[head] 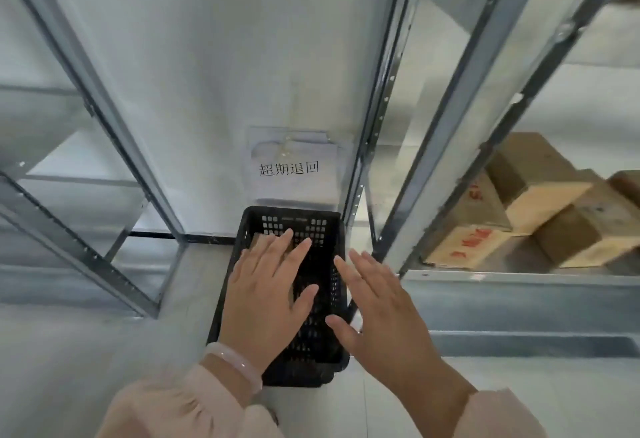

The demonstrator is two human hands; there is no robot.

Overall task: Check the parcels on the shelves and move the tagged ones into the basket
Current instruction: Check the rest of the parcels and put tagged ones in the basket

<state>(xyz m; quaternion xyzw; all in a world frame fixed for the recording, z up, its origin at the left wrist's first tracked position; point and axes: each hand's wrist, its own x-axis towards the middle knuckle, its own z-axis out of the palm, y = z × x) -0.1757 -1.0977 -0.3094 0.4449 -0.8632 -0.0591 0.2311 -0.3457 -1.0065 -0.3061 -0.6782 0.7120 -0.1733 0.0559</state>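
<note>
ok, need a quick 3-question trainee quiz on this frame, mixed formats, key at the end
1. True or false: the left hand and the right hand each grip something.
2. Multiple choice: where are the cardboard boxes? A) on the right-hand shelving B) on the left-hand shelving C) on the floor by the wall
3. Fill in: the printed sign on the wall sits just above the far rim of the black ____.

Key:
1. False. Both hands are open with fingers spread, above the basket.
2. A
3. basket
</note>
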